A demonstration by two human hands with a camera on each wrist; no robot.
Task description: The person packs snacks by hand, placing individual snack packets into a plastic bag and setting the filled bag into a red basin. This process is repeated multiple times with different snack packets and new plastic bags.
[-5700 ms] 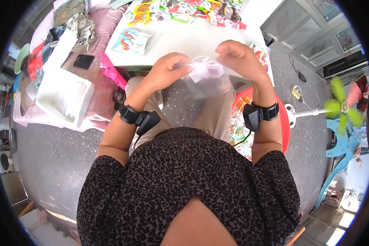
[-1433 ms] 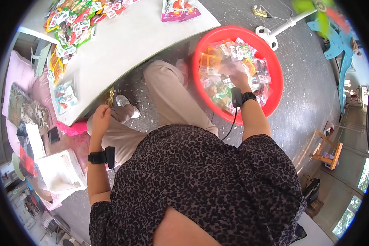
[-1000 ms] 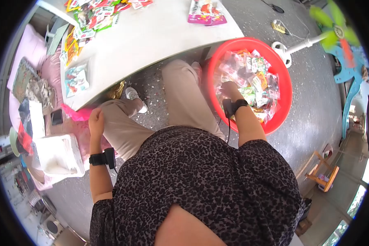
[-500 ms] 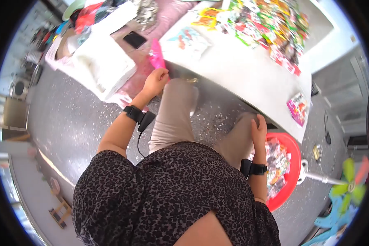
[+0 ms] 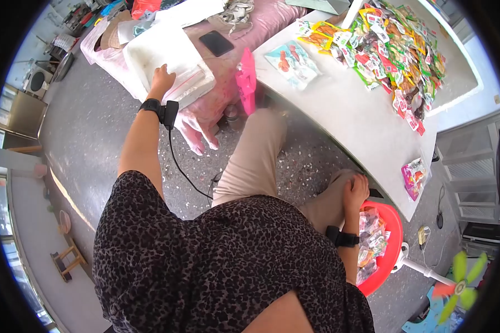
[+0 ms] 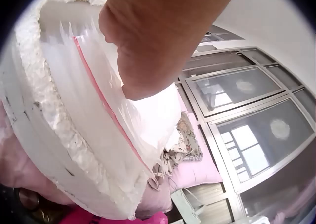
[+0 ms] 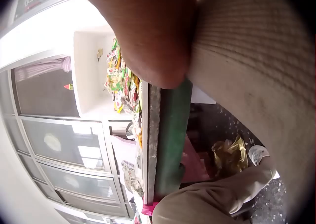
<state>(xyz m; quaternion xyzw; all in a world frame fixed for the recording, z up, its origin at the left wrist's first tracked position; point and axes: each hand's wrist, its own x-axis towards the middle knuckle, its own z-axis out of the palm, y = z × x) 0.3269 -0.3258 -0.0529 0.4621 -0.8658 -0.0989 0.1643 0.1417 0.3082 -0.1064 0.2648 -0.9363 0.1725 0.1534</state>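
Observation:
My left hand [image 5: 162, 80] is over the white foam box [image 5: 139, 53], its index finger and thumb apart. Clear plastic bags [image 6: 91, 103] with a red strip lie inside the box; the hand [image 6: 148, 41] reaches in against them in the left wrist view, hiding its fingertips' contact. My right hand [image 5: 355, 191] rests on the trousered knee beside the table edge, fingers loosely bent, holding nothing visible. In the right wrist view this hand [image 7: 153, 36] covers part of the table's edge and the trouser leg [image 7: 256, 61].
The white table [image 5: 361, 127] bears a heap of small colourful packets [image 5: 394, 50], a blue-white packet [image 5: 293, 64] and a purple-pink packet [image 5: 414, 178]. A red basin [image 5: 395, 238] of packets stands at right, near a fan [image 5: 460, 287]. A phone [image 5: 216, 43] and pink bag [image 5: 246, 80] lie left.
Both hands held a clear bag in the oldest frame. Later my right hand left the red basin for the knee, and my left hand moved from beside the pink bag to the foam box.

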